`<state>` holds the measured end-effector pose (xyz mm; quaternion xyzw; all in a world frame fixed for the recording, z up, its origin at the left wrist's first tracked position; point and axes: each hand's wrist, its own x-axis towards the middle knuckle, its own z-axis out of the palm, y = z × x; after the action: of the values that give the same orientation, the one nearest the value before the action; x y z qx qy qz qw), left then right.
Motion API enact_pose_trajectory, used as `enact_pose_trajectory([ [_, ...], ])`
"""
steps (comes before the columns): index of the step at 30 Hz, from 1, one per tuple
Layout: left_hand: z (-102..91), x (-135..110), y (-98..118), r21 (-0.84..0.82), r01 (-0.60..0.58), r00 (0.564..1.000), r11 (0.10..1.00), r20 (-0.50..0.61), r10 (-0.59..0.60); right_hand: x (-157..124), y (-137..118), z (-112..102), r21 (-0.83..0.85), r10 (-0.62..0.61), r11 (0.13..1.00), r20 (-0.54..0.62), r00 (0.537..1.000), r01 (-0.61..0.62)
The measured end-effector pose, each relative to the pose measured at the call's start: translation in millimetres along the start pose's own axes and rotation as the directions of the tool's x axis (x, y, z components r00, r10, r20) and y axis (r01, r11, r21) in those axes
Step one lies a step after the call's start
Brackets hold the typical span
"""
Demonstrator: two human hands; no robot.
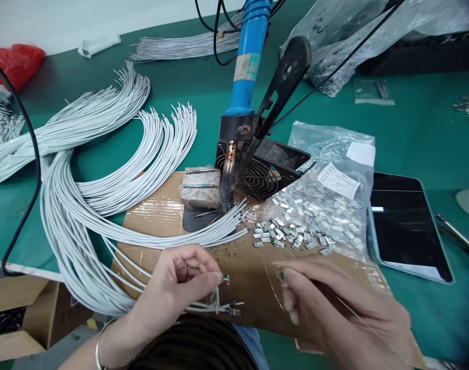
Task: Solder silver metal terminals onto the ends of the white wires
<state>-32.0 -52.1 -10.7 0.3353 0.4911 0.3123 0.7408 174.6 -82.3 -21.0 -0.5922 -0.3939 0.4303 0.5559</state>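
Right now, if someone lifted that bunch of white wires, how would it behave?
The white wires would probably droop, as they lie in loose curves. Each looks light, and their ends fan apart, so the bunch may spread when lifted.

From where I sit, a blue-handled soldering iron (249,56) leans in a black metal stand (284,67) above a round fan guard (253,174) — off to the right, a dark tablet in a teal case (407,226) lies on the green bench mat (419,139). A red plastic bag (14,64) sits far left — an open cardboard box (11,293) at the near left edge.
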Motion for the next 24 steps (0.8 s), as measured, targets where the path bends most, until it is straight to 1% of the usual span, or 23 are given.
enact_pose_trajectory([
  [1, -0.1, 0.9, 0.0, -0.004, -0.006, 1.0, 1.0, -0.003, 0.006, -1.7, 1.3, 1.9, 0.042, 0.097, 0.994, -0.02, 0.995, -0.096],
  [2, 0.2, 1.8, 0.1, -0.009, -0.012, 1.0, 1.0, -0.008, 0.012, -3.5, 2.9, 4.4, 0.072, 0.19, 0.98, -0.016, 0.982, -0.188],
  [4, 1.9, 3.3, 0.4, -0.005, -0.032, 0.999, 0.999, -0.019, 0.032, -7.9, 5.9, 10.9, 0.102, 0.338, 0.935, 0.034, 0.941, -0.339],
  [5, 3.3, 3.7, 0.3, 0.006, -0.05, 0.998, 0.999, -0.029, 0.05, -10.3, 6.8, 14.6, 0.107, 0.388, 0.913, 0.064, 0.919, -0.393],
  [6, 4.9, 3.7, -0.2, 0.024, -0.07, 0.997, 0.997, -0.042, 0.071, -12.8, 7.0, 18.3, 0.113, 0.423, 0.895, 0.095, 0.901, -0.432],
  [8, 8.6, 2.6, -1.9, 0.078, -0.122, 0.988, 0.99, -0.089, 0.128, -16.9, 5.6, 25.0, 0.126, 0.454, 0.872, 0.153, 0.878, -0.473],
  [11, 14.2, -0.9, -5.0, 0.191, -0.196, 0.962, 0.962, -0.151, 0.226, -19.3, 2.0, 32.0, 0.145, 0.449, 0.866, 0.2, 0.871, -0.479],
  [14, 18.3, -3.8, -5.1, 0.283, -0.237, 0.948, 0.929, -0.143, 0.285, -18.2, 2.2, 35.6, 0.163, 0.416, 0.881, 0.182, 0.891, -0.445],
  [16, 19.7, -4.3, -4.0, 0.303, -0.238, 0.948, 0.923, -0.133, 0.289, -17.7, 4.9, 37.2, 0.164, 0.34, 0.913, 0.195, 0.92, -0.372],
  [18, 19.9, -3.6, -4.0, 0.279, -0.23, 0.95, 0.932, -0.143, 0.277, -18.6, 8.1, 39.2, 0.14, 0.231, 0.956, 0.181, 0.956, -0.257],
  [20, 19.0, -1.8, -6.1, 0.227, -0.215, 0.954, 0.95, -0.16, 0.255, -20.4, 10.2, 41.3, 0.08, 0.101, 0.991, 0.118, 0.988, -0.11],
  [22, 17.6, 0.4, -9.1, 0.185, -0.192, 0.96, 0.964, -0.169, 0.224, -21.6, 10.7, 42.4, 0.01, -0.021, 1.0, 0.048, 0.999, 0.021],
  [23, 16.9, 1.5, -10.4, 0.174, -0.181, 0.963, 0.968, -0.168, 0.21, -21.4, 10.5, 42.2, -0.006, -0.063, 0.998, 0.044, 0.997, 0.063],
  [24, 16.4, 2.3, -11.3, 0.166, -0.174, 0.965, 0.971, -0.167, 0.202, -20.8, 10.2, 41.6, -0.005, -0.076, 0.997, 0.051, 0.996, 0.077],
])
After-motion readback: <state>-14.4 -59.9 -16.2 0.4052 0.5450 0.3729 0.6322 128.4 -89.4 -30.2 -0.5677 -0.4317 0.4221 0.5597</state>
